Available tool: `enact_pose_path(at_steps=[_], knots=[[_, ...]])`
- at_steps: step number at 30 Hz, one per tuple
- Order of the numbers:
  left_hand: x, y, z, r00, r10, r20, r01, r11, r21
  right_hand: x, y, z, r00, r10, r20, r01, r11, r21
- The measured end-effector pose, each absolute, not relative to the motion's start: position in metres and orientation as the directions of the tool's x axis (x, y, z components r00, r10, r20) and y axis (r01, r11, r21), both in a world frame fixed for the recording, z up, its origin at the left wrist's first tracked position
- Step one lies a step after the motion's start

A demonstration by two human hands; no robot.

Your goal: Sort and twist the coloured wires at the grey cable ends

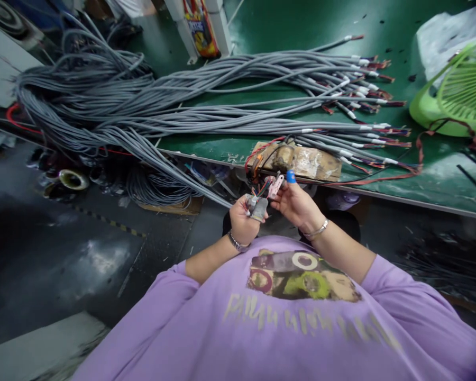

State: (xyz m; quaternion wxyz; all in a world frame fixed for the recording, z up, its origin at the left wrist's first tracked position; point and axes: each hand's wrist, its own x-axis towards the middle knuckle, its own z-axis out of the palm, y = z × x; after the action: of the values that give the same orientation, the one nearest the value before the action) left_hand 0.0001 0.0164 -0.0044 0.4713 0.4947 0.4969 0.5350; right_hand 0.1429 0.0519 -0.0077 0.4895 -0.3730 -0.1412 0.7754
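My left hand (pixel 245 218) is closed round the end of a grey cable (pixel 218 198), its thumb wrapped in a grey cover (pixel 258 209). Thin coloured wires (pixel 262 189) fan out from that end toward my right hand (pixel 295 205). Between the right thumb and fingers is a small pale pink plastic piece (pixel 276 186), perhaps a connector; the wires reach up to it. A blue finger cot (pixel 291 177) covers one raised right fingertip. Whether any wire sits inside the pink piece is too small to tell.
Many grey cables (pixel 182 87) with stripped ends lie across the green table (pixel 301 26). A worn, taped block (pixel 301 161) sits at its front edge. On the right stands a green fan (pixel 456 90) beside a plastic bag (pixel 448 42). Cable coils (pixel 158 185) lie below.
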Motion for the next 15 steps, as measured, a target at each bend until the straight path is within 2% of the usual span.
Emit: enact_pose_path(at_steps=[4, 7, 10, 15], knots=[[0.002, 0.019, -0.009, -0.052, 0.996, 0.072, 0.023, -0.071, 0.997, 0.136, 0.057, -0.011, -0.180, 0.855, -0.486, -0.704, -0.457, -0.543], [0.001, 0.019, -0.007, -0.066, 0.996, 0.056, 0.016, -0.055, 0.998, 0.134, 0.055, -0.010, -0.221, 0.846, -0.486, -0.702, -0.484, -0.522], [0.000, 0.018, -0.002, -0.082, 0.995, 0.053, -0.004, -0.053, 0.999, 0.135, 0.053, -0.006, -0.278, 0.842, -0.463, -0.668, -0.516, -0.536], [-0.003, 0.016, -0.008, -0.054, 0.995, 0.078, 0.024, -0.077, 0.997, 0.136, 0.052, -0.001, -0.247, 0.870, -0.427, -0.657, -0.474, -0.586]])
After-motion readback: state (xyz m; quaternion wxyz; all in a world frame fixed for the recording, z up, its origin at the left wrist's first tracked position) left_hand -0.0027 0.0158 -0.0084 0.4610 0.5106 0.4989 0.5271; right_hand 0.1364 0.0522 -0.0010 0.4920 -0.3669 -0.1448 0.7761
